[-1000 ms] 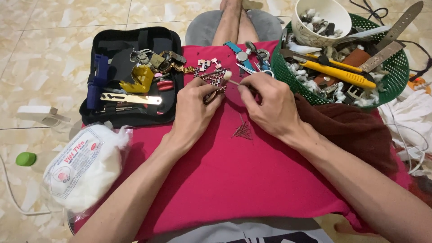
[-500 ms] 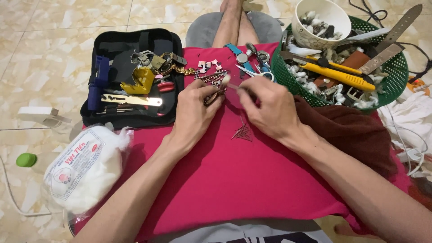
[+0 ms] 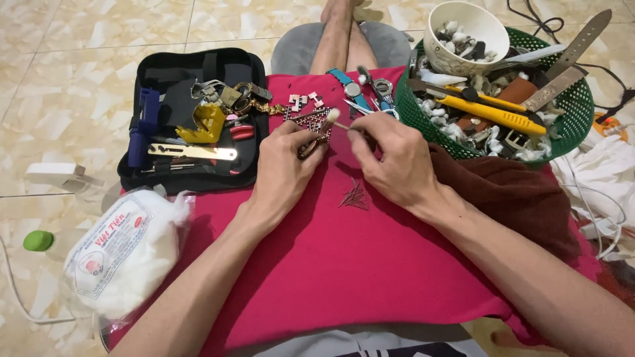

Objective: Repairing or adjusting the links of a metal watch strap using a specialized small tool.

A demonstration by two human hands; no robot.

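Red cloth (image 3: 370, 264) on tile floor: your left hand (image 3: 281, 168) pinches the light, floppy metal watch band (image 3: 311, 125) by its edge, right hand (image 3: 390, 158) grips the thin cotton swab (image 3: 337, 119).

glossy beige marbled floor tiles (image 3: 79, 39); soft, even light, perhaps daylight

Over a red cloth (image 3: 344, 264), the left hand (image 3: 284, 168) grips a metal watch band (image 3: 312, 122) while the right hand (image 3: 393, 158) touches a cotton swab (image 3: 338, 119) to it.
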